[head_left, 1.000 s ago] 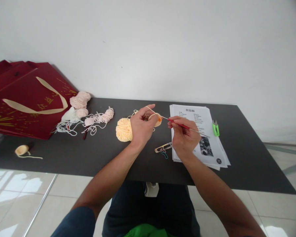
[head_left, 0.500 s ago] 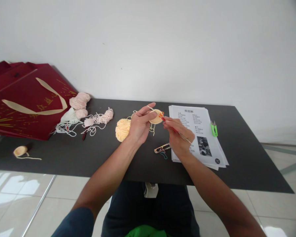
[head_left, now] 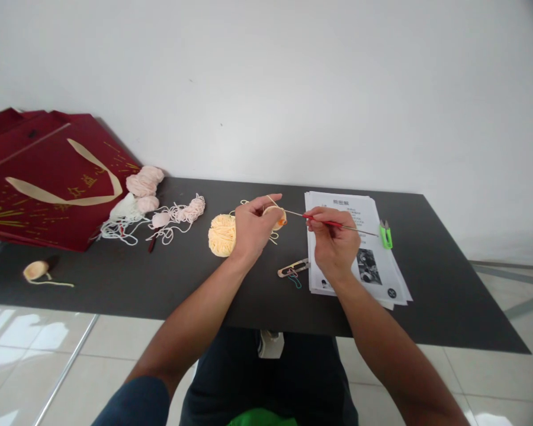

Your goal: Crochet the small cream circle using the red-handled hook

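Observation:
Between its thumb and fingers, my left hand pinches a small cream crochet piece that has an orange spot at its edge. A strand of yarn runs over the raised index finger. My right hand grips a crochet hook with a red handle and a metal shaft at both ends. The hook's left tip reaches toward the crochet piece; whether it sits in a stitch is too small to tell. A pale yellow yarn ball lies just left of my left hand, partly covered by it.
Printed sheets lie under my right hand, with green thread snips on their right edge. Other snips with a teal loop lie nearer me. Pink yarn, a dark red bag and a small cream crocheted cup are at left.
My right hand has moved right, drawing the hook away from the crochet piece and levelling it. My left hand has tilted the piece, so less of its flat face shows.

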### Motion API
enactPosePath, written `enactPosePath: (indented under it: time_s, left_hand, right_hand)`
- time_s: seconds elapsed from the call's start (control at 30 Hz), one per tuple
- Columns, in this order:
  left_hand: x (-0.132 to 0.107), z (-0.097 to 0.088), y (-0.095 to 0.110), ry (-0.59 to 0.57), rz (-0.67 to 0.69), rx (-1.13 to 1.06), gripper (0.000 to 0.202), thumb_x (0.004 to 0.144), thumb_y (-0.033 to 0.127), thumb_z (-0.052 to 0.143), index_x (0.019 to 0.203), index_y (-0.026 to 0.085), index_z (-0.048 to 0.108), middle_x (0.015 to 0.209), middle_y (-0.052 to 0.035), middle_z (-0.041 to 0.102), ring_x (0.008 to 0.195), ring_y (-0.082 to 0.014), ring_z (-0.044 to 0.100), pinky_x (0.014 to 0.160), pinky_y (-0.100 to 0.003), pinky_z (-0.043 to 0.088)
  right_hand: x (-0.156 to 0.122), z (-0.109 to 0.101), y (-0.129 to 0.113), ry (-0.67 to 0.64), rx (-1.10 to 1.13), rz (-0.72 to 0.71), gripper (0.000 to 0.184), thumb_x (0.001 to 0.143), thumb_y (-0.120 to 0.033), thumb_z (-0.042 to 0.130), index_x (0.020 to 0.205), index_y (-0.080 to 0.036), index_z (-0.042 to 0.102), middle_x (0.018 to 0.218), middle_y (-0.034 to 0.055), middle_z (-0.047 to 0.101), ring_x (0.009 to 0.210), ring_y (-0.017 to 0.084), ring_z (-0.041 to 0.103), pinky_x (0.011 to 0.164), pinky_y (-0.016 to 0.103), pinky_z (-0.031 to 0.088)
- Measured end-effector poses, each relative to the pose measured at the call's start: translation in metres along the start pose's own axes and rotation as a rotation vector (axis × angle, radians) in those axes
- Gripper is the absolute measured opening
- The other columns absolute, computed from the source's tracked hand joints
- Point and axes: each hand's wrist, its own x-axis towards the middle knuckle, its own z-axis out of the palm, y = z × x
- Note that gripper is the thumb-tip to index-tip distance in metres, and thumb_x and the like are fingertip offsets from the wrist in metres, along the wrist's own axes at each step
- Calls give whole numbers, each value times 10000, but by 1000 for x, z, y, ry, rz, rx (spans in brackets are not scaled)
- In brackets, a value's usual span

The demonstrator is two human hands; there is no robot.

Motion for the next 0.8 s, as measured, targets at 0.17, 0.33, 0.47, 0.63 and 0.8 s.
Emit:
enactPosePath:
  time_s: [0.17, 0.33, 0.47, 0.63, 0.8]
  left_hand:
    - [-2, -2, -1, 9, 126, 150, 140, 695, 157, 714, 777, 210, 813, 892, -29, 757, 654, -124, 595, 568, -256, 443]
    - [2, -1, -4, -140, 17, -134, 320, 674, 166, 758, 980, 228, 830, 694, 35, 623, 567, -84, 503, 532, -233, 394]
    - [4, 0, -2, -206, -73, -264, 288, 633, 160, 772, 914, 203, 821, 690, 28, 631, 553, -79, 518, 523, -230, 413]
    - [5, 0, 3, -230, -138, -316, 259, 613, 135, 756, 859, 186, 819, 662, 23, 638, 527, -71, 527, 506, -219, 422]
    - [4, -1, 1, -239, -115, -275, 229, 652, 152, 815, 876, 197, 820, 683, 14, 684, 567, -82, 582, 554, -221, 465]
  right_hand:
    - [-2, 2, -4, 47, 56, 32, 100, 890, -202, 758, 917, -265, 686, 945, 2, 777, 713, 128, 681, 646, 297, 540]
    - [8, 0, -4, 66, 236, 178, 139, 858, -210, 770, 889, -259, 644, 879, -17, 765, 675, 111, 647, 609, 271, 502]
    - [12, -3, -6, 58, 318, 258, 185, 817, -244, 814, 862, -254, 634, 837, -19, 757, 653, 106, 618, 590, 262, 482]
    - [14, -5, -5, 39, 361, 289, 244, 802, -294, 862, 859, -244, 630, 831, -19, 747, 637, 90, 612, 584, 245, 489]
    - [15, -7, 0, 42, 427, 402, 255, 766, -312, 895, 835, -252, 656, 829, -31, 763, 638, 88, 630, 569, 224, 534]
